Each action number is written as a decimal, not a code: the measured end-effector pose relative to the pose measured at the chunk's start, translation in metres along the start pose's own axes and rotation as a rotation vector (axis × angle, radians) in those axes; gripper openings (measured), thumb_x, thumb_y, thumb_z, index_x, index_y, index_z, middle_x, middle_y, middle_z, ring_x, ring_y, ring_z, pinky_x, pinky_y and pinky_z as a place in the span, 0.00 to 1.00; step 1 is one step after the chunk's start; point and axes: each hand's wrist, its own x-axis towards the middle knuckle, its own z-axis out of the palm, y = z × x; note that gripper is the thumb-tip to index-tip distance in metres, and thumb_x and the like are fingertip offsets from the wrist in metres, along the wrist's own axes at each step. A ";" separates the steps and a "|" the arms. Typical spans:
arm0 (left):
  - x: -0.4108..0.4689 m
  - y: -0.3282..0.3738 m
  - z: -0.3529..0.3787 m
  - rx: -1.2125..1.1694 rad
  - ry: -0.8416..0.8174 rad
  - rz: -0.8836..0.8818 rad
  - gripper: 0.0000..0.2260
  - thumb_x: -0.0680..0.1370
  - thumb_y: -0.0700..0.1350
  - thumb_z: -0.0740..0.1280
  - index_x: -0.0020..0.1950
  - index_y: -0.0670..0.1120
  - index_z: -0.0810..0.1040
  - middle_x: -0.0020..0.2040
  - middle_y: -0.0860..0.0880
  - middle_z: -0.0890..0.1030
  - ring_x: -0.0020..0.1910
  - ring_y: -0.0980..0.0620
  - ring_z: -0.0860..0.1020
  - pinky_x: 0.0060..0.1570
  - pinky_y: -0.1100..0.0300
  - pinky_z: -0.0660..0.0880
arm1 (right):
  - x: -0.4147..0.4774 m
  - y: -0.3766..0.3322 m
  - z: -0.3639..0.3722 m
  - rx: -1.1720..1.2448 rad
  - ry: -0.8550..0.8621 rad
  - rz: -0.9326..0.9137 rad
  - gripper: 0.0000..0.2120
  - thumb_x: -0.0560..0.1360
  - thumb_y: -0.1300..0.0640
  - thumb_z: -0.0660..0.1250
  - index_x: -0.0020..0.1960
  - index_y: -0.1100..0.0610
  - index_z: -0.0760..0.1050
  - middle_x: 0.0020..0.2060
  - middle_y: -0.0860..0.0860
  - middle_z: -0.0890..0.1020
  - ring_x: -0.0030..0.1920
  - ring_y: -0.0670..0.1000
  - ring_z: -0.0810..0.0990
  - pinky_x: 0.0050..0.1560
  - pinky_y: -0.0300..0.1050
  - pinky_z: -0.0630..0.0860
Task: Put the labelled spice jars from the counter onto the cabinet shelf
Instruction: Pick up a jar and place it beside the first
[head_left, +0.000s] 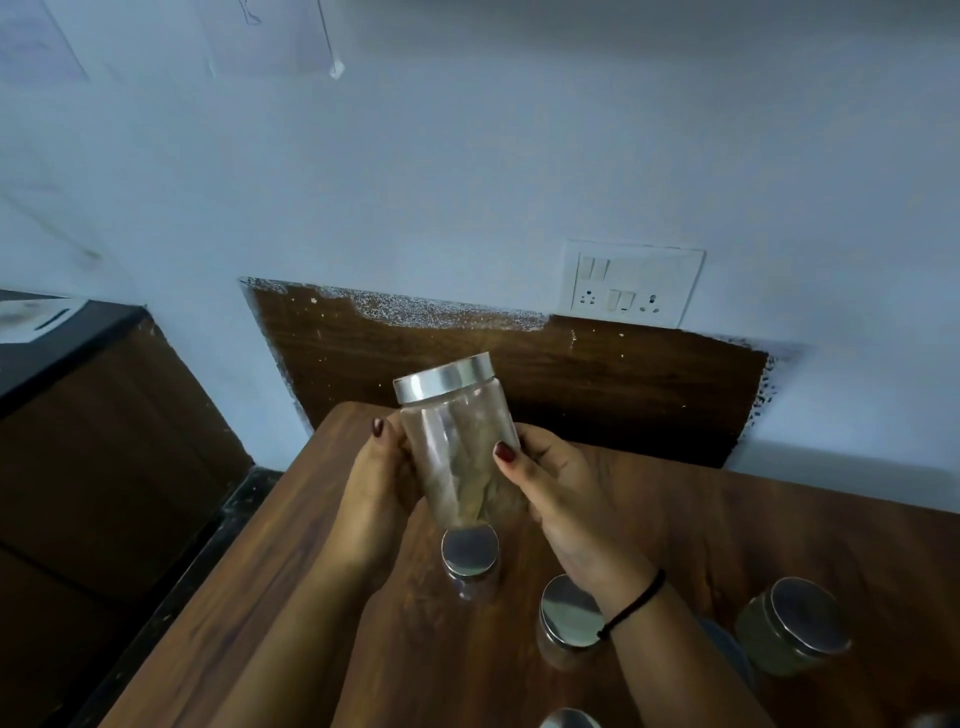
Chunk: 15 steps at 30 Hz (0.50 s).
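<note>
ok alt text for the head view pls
Both hands, left and right, hold a clear steel-lidded jar above a wooden counter. Three more jars stand below, near a wall socket.
</note>
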 end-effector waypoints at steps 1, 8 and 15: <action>0.000 0.000 0.004 -0.043 0.006 -0.040 0.33 0.77 0.69 0.53 0.66 0.45 0.77 0.61 0.38 0.81 0.62 0.39 0.79 0.63 0.38 0.74 | 0.001 -0.001 0.001 0.049 0.008 0.011 0.30 0.65 0.37 0.75 0.60 0.56 0.79 0.56 0.56 0.84 0.59 0.56 0.81 0.60 0.52 0.78; 0.000 -0.002 0.040 -0.196 -0.009 -0.202 0.28 0.76 0.62 0.50 0.65 0.47 0.76 0.61 0.43 0.82 0.63 0.47 0.79 0.63 0.51 0.77 | 0.003 -0.006 0.001 0.187 0.152 -0.014 0.33 0.65 0.34 0.74 0.58 0.57 0.75 0.58 0.64 0.78 0.64 0.66 0.75 0.67 0.67 0.70; 0.008 0.010 0.055 -0.196 -0.009 -0.132 0.26 0.75 0.63 0.51 0.58 0.53 0.82 0.59 0.47 0.84 0.61 0.51 0.81 0.58 0.57 0.79 | 0.004 -0.017 -0.002 -0.101 0.315 -0.199 0.22 0.71 0.29 0.62 0.53 0.44 0.78 0.54 0.59 0.79 0.56 0.59 0.79 0.62 0.63 0.74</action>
